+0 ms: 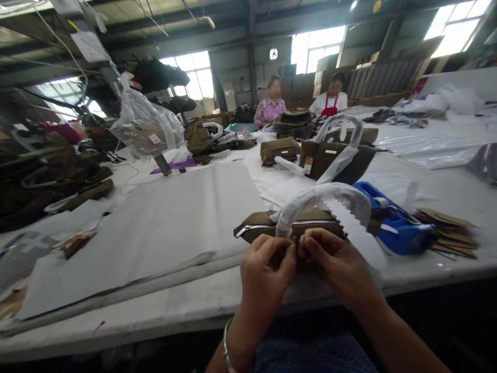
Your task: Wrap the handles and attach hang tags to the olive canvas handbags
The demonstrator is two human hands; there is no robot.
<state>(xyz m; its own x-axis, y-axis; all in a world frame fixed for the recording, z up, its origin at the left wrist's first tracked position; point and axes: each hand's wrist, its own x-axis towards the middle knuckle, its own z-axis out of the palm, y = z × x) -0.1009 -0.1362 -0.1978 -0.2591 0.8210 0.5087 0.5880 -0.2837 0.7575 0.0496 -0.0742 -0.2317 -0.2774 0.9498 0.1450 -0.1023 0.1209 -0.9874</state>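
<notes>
An olive-brown handbag (254, 221) with a silver zipper stands near the front edge of the table. White wrapping (301, 203) covers its raised handle, and a jagged-edged strip hangs off on the right. At the bag's near side, my left hand (267, 264) is closed in a pinch, thumb against forefinger. Close beside it, my right hand (330, 254) pinches too, the fingertips of both hands almost meeting. Whatever is between the fingers is too small and hidden to name. A bracelet (226, 344) circles my left wrist.
A blue tool (404, 233), possibly a tape dispenser, and a stack of brown tags (450, 233) lie to the right. Behind stands a larger olive tote (337, 160) with wrapped handles. White sheets (174, 207) spread leftward. Two people (272, 106) are across the table.
</notes>
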